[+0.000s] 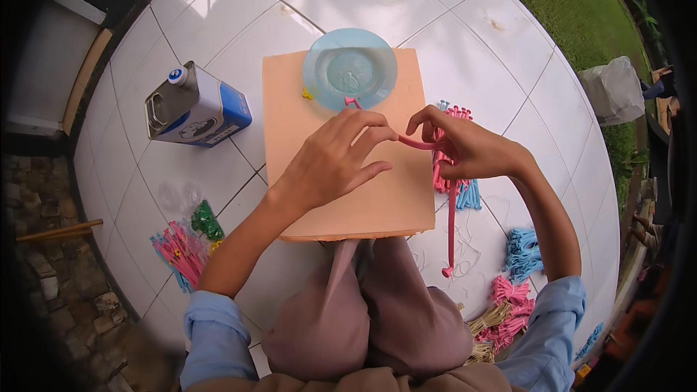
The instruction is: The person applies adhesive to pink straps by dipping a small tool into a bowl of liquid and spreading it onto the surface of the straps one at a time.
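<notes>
A pink rubbery cord (415, 143) with flared ends stretches between my two hands above a peach-coloured board. My left hand (330, 154) has its fingers over the cord, the thumb held apart; one flared end (351, 101) pokes out beyond the knuckles. My right hand (475, 147) is closed around the cord, its index finger curled and raised. Below that hand hangs a pink length (451, 229) with a knob at its tip; whether it is the same piece is hidden in the grip. The board (348, 203) lies in front of my knees, bearing a clear bluish plate (314, 72).
A blue-and-white metal can (210, 112) stands left of the board. Left of my knees lie pink cords (181, 250) and a green packet (207, 220). To the right are blue bundles (524, 252), pink bundles (512, 294) and a white sack (612, 91). A small yellow piece (307, 94) touches the plate.
</notes>
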A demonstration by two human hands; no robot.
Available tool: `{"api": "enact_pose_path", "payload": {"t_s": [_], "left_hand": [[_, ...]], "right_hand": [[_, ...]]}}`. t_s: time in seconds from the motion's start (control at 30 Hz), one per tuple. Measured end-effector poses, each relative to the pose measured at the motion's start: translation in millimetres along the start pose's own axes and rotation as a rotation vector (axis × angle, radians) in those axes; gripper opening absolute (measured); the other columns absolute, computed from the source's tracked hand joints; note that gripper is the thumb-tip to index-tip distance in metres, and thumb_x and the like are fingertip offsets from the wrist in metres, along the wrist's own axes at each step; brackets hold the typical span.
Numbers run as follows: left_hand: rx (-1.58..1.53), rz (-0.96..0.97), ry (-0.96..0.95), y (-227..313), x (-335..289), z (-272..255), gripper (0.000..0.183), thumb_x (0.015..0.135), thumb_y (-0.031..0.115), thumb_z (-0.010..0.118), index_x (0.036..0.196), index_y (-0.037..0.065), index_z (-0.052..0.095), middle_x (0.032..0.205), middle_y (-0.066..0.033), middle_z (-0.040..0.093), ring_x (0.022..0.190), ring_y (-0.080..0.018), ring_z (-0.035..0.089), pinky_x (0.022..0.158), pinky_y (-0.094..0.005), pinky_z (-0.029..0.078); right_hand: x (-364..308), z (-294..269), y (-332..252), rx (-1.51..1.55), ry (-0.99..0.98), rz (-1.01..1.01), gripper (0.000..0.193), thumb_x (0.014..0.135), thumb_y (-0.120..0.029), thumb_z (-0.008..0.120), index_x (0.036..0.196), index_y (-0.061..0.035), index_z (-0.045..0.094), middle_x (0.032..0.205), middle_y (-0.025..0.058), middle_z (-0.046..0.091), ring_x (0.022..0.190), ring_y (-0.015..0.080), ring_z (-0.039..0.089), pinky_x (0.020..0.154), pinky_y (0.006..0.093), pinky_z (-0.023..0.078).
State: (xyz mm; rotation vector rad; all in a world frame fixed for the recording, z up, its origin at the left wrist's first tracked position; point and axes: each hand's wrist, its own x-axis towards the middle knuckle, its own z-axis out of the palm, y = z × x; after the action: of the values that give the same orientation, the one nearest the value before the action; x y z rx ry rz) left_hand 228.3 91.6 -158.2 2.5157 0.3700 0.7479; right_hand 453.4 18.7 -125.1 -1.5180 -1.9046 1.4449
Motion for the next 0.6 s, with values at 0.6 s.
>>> {"api": "enact_pose_path", "payload": {"t_s": [0.6], "left_hand": [[0.122,-0.223,-0.208,10.6,-59.9,22.0,0.049,0.069,0.027,0.070,0.108,0.010,0.046,0.115,-0.0126,0.040,0.117,-0.0304,0.034,0.106,-0.0503,0.019]], "right_hand": [[-7.4,48.1,17.9,-0.237,0.065,-0.114,0.040,0.065,0.004,0.059,0.101,-0.0050,0.046,0.085,0.0097,0.054,0.068,0.0237,0.057,0.056,0.0323,0.045]]}}
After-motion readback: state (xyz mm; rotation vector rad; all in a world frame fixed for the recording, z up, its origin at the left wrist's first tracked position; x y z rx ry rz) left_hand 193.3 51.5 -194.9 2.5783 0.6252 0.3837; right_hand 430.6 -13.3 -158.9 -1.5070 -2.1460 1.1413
